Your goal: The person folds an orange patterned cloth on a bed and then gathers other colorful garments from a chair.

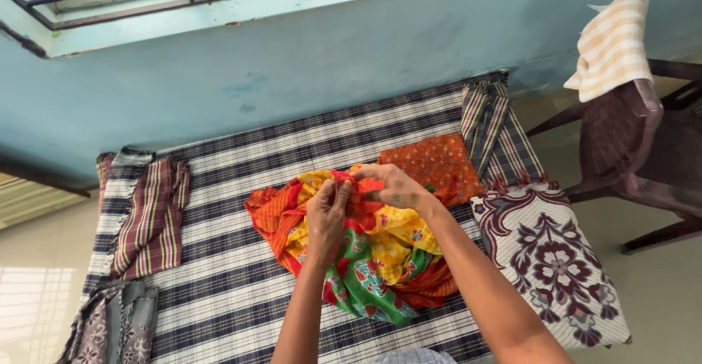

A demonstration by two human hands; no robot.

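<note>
left hand [327,207] + right hand [395,187]: each grip pinched on the crumpled yellow-orange-green floral cloth [373,261] | cloth on checked bed [219,291], mid-bed | judgement: match edges, pull taut

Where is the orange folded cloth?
In the head view, the orange cloth lies on the checked bed, right of centre, just behind the right hand and beside the striped cloth.
</note>
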